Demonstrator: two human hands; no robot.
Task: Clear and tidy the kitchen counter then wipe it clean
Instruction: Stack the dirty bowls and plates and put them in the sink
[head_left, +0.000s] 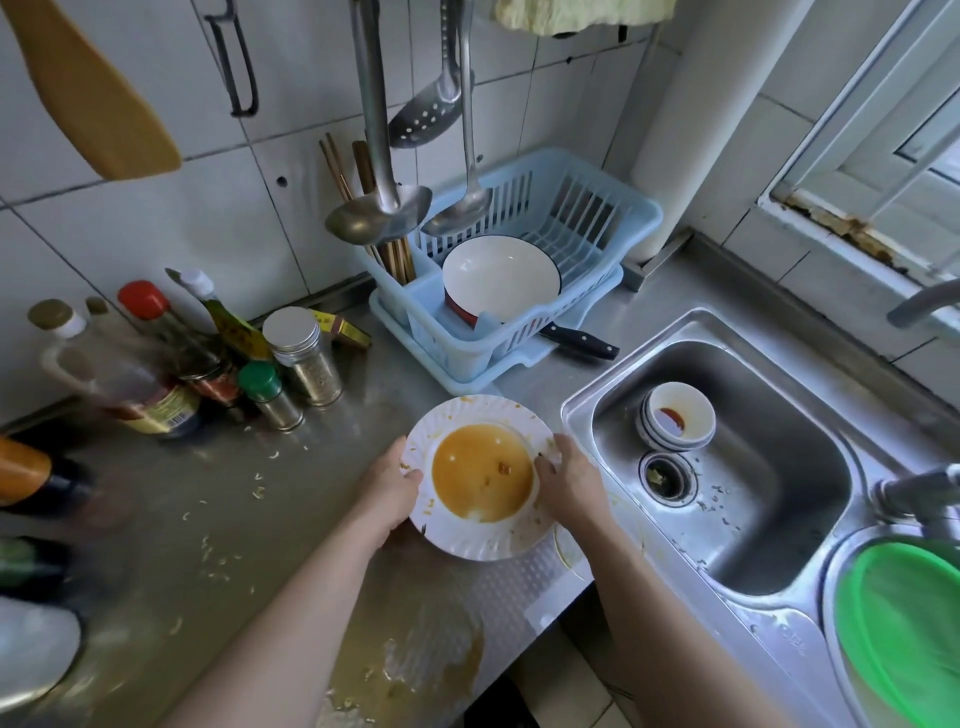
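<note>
Plate (480, 480), white and dirty with an orange sauce pool in its middle, sits between both hands above the steel counter (291, 519), just left of the sink (727, 493). Left hand (389, 493) grips its left rim, thumb on top; right hand (569, 480) clamps the right rim. Fingers under the plate are hidden. Whether the plate touches the counter, I cannot tell. Bottles (156, 358) at far left are blurred. Small bowls (678, 415) lie in the sink.

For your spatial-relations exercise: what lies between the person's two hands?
In the head view, the dirty white plate, pooled with orange sauce, lies between the left hand and right hand; each hand grips a rim.
</note>
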